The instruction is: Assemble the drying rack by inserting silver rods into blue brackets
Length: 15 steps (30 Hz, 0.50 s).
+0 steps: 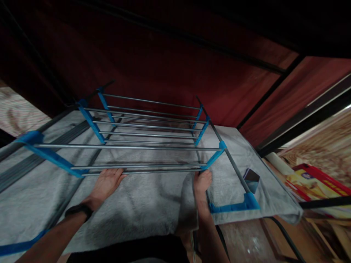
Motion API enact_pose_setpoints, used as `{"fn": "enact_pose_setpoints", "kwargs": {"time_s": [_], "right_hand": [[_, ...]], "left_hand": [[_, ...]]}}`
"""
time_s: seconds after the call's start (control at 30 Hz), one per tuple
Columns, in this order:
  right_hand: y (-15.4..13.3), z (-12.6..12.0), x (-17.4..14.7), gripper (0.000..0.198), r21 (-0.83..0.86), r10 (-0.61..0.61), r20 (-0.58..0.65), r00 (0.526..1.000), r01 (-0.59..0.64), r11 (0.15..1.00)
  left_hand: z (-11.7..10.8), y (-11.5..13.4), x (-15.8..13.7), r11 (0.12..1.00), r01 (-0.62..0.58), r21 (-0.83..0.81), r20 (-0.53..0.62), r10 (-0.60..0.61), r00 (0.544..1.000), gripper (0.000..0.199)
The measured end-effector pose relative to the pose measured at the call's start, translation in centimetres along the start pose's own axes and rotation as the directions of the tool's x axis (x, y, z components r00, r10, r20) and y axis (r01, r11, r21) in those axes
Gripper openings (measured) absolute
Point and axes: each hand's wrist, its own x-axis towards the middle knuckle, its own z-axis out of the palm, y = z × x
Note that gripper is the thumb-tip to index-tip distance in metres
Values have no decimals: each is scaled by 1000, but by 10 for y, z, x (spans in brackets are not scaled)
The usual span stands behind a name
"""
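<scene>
A partly framed shoe rack (153, 147) of grey metal tubes and blue plastic brackets lies on a grey cloth in front of me. My left hand (108, 182) is at the left part of its nearest low tube, fingers bent over the tube and thumb to the right. At the right end, my right hand (203, 180) is closed around the frame just below a blue bracket (213, 160); its fingertips are hidden. Another blue bracket (236, 207), with no crossbar on it, lies nearer to me on the right.
The grey cloth (159, 204) covers the surface under the rack. Loose grey tubes (16, 171) lie at the left. A phone (251, 179) rests on the right. Beyond the edge sits a red and yellow box (315, 186). A dark red curtain (170, 73) hangs behind.
</scene>
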Motion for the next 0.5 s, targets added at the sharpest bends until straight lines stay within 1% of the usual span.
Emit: {"fn": "enact_pose_setpoints", "kwargs": {"time_s": [0.23,0.37,0.5], "right_hand": [[-7,-7,-2,41,-24,15,9,1000,-14,1000],[-11,-10,-2,40,-40,27,-7,1000,-27,999],[-11,-10,-3,40,-37,-10,-9,1000,9,999]], "left_hand": [[2,-8,7,995,-68,-71,10,69,998,56],[3,-9,9,993,-70,-94,16,72,997,52],[2,-10,10,989,-85,-123,8,87,996,49]]}}
